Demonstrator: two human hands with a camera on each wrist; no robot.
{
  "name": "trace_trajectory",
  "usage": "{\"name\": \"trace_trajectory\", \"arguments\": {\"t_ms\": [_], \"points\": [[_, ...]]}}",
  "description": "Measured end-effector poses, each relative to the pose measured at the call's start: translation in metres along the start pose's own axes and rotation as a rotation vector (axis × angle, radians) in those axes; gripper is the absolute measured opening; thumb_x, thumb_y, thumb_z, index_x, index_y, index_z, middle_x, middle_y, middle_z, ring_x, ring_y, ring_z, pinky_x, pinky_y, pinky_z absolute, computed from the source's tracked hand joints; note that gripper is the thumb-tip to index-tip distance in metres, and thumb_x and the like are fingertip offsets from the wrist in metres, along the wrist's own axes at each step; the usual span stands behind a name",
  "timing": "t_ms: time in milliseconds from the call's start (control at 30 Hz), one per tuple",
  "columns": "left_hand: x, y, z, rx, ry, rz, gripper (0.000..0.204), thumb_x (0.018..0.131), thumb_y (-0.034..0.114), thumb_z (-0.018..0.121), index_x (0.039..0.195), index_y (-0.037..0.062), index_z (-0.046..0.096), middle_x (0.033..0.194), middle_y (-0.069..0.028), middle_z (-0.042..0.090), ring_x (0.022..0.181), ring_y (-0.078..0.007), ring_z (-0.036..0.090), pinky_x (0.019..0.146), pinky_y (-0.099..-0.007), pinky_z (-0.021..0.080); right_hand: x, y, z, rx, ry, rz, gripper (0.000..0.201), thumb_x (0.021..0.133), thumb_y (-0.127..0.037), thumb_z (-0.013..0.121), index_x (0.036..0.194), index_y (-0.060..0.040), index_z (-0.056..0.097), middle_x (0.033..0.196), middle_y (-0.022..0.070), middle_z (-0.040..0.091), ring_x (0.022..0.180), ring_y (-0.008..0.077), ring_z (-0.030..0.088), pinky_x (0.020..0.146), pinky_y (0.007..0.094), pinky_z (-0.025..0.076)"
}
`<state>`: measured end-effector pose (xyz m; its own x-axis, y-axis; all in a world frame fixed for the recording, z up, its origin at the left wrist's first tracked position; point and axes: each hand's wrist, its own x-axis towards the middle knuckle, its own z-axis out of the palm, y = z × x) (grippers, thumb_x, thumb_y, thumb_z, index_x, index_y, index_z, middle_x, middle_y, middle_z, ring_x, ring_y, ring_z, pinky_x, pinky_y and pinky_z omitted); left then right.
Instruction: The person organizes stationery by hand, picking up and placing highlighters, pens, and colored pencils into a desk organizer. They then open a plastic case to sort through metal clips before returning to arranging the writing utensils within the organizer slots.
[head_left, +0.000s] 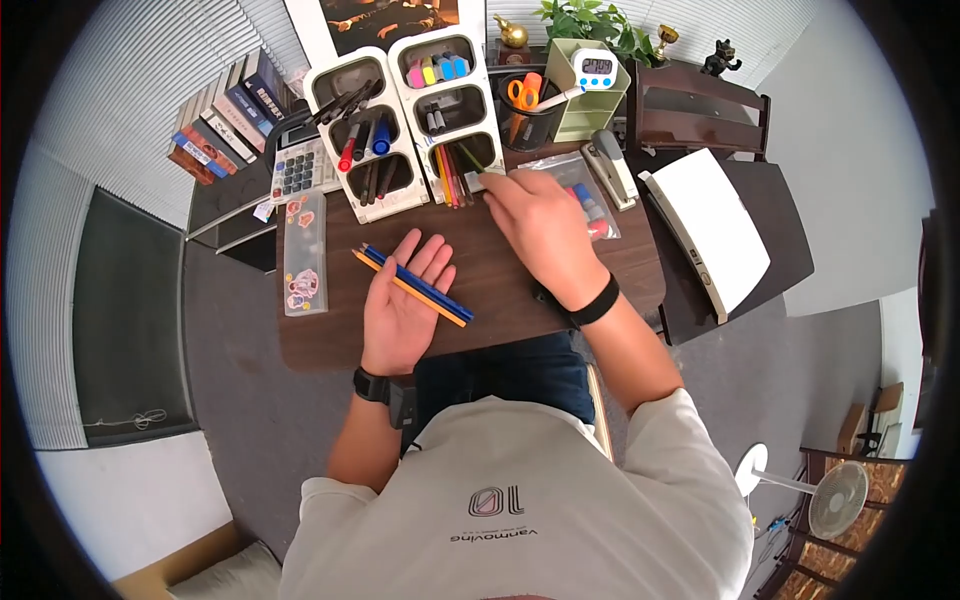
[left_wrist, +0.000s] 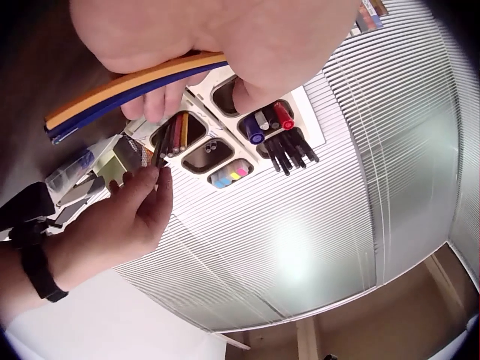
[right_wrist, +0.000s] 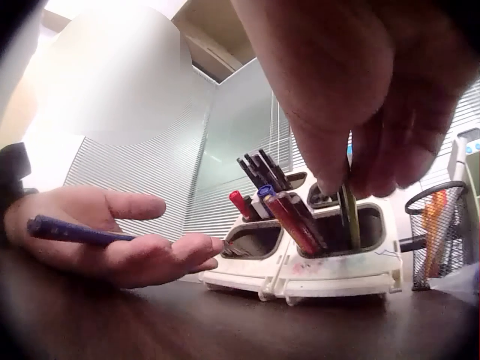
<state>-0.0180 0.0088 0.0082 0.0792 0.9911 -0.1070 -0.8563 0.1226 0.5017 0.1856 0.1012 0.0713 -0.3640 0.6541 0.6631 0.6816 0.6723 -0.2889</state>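
Note:
My left hand (head_left: 405,300) lies palm up over the desk, fingers loosely extended. Across its palm rest a blue pencil (head_left: 450,305) and an orange pencil (head_left: 440,308), the thumb alongside them. At the white organizer (head_left: 432,122), my right hand (head_left: 545,235) reaches to the front right compartment. Its fingertips pinch a green pencil (right_wrist: 346,217), whose lower end stands inside that compartment. Red and dark pencils (right_wrist: 296,221) lean beside it. Markers (head_left: 360,140), black pens (head_left: 348,100) and highlighters (head_left: 438,70) fill other compartments.
A clear sticker-covered case (head_left: 305,255) and a calculator (head_left: 300,170) are at the left. Right of the organizer stand a mesh pen cup (head_left: 530,130), a green holder (head_left: 580,110) with a timer, a stapler (head_left: 610,170) and a clear bag (head_left: 600,205). A white device (head_left: 710,230) lies farther right.

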Motion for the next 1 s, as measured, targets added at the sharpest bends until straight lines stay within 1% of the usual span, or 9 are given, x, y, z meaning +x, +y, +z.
{"name": "trace_trajectory", "arguments": {"t_ms": [267, 333, 467, 533, 600, 633, 800, 867, 1000], "points": [[-0.001, -0.001, 0.002, 0.016, 0.004, 0.008, 0.061, 0.112, 0.036, 0.038, 0.159, -0.0011, 0.03, 0.158, -0.0238, 0.043, 0.146, -0.0332, 0.044, 0.124, -0.0477, 0.033, 0.002, -0.007, 0.005, 0.104, -0.107, 0.103, 0.025, 0.088, -0.008, 0.072, 0.113, -0.0076, 0.07, 0.096, 0.0117, 0.067, 0.093, 0.0338, 0.068, 0.077, 0.0427, 0.057], [0.0, 0.0, 0.002, 0.019, 0.0, -0.001, 0.061, 0.112, 0.036, 0.038, 0.159, -0.0008, 0.03, 0.157, -0.0234, 0.044, 0.145, -0.0329, 0.044, 0.123, -0.0474, 0.033, -0.003, -0.013, -0.004, 0.233, -0.119, 0.193, 0.029, 0.087, -0.01, 0.074, 0.116, -0.0071, 0.069, 0.103, 0.0123, 0.068, 0.095, 0.0339, 0.068, 0.078, 0.0418, 0.057], [-0.001, -0.001, 0.002, 0.034, -0.002, -0.014, 0.059, 0.112, 0.034, 0.037, 0.16, 0.0, 0.031, 0.156, -0.0221, 0.045, 0.144, -0.0316, 0.045, 0.123, -0.0467, 0.034, -0.022, -0.023, -0.009, 0.301, -0.031, 0.228, 0.031, 0.088, -0.012, 0.075, 0.117, -0.0063, 0.069, 0.101, 0.013, 0.07, 0.089, 0.0331, 0.069, 0.074, 0.0417, 0.057], [0.001, -0.001, -0.001, 0.018, -0.007, -0.005, 0.056, 0.112, 0.032, 0.036, 0.158, 0.001, 0.032, 0.155, -0.0214, 0.048, 0.143, -0.0318, 0.047, 0.123, -0.0472, 0.034, -0.04, -0.039, -0.009, 0.472, -0.057, 0.282, 0.031, 0.089, -0.013, 0.077, 0.118, -0.0057, 0.067, 0.093, 0.0128, 0.07, 0.081, 0.0319, 0.07, 0.069, 0.0414, 0.056], [0.002, -0.001, -0.005, 0.031, -0.001, -0.002, 0.055, 0.112, 0.031, 0.037, 0.158, 0.0014, 0.033, 0.154, -0.0205, 0.048, 0.142, -0.0308, 0.048, 0.122, -0.0463, 0.035, -0.059, -0.053, 0.005, 0.56, -0.065, 0.245, 0.031, 0.089, -0.014, 0.078, 0.116, -0.0056, 0.068, 0.086, 0.0122, 0.07, 0.076, 0.0305, 0.07, 0.066, 0.0405, 0.056], [0.002, -0.002, -0.006, 0.042, 0.007, -0.004, 0.054, 0.112, 0.03, 0.037, 0.159, 0.0017, 0.033, 0.154, -0.0196, 0.049, 0.142, -0.0298, 0.048, 0.122, -0.0454, 0.036, -0.068, -0.061, 0.008, 0.573, -0.129, 0.299, 0.029, 0.089, -0.014, 0.079, 0.114, -0.0053, 0.069, 0.087, 0.0124, 0.071, 0.078, 0.0303, 0.071, 0.067, 0.0395, 0.056], [0.002, -0.003, -0.006, 0.039, 0.003, 0.028, 0.053, 0.113, 0.029, 0.037, 0.159, 0.0029, 0.033, 0.154, -0.0186, 0.048, 0.141, -0.0284, 0.049, 0.12, -0.0442, 0.039, -0.081, -0.064, 0.019, 0.714, -0.159, 0.447, 0.027, 0.09, -0.009, 0.077, 0.114, -0.0029, 0.069, 0.093, 0.0151, 0.073, 0.082, 0.0307, 0.072, 0.072, 0.0386, 0.058], [0.002, -0.004, -0.004, 0.054, -0.011, 0.033, 0.053, 0.114, 0.029, 0.037, 0.159, 0.0031, 0.033, 0.155, -0.0184, 0.048, 0.141, -0.0283, 0.049, 0.12, -0.0442, 0.039, -0.084, -0.059, 0.021, 0.775, -0.14, 0.368, 0.027, 0.09, -0.005, 0.077, 0.116, -0.0022, 0.071, 0.096, 0.0115, 0.074, 0.079, 0.0195, 0.071, 0.068, 0.0292, 0.056], [0.001, -0.004, -0.003, 0.111, 0.023, 0.046, 0.054, 0.114, 0.031, 0.037, 0.159, 0.0036, 0.032, 0.155, -0.0182, 0.047, 0.141, -0.028, 0.049, 0.121, -0.0442, 0.039, -0.082, -0.063, 0.01, 0.818, -0.249, 0.394, 0.024, 0.09, -0.004, 0.077, 0.114, -0.0021, 0.072, 0.098, 0.0099, 0.073, 0.078, 0.0162, 0.069, 0.068, 0.0282, 0.055]]}}
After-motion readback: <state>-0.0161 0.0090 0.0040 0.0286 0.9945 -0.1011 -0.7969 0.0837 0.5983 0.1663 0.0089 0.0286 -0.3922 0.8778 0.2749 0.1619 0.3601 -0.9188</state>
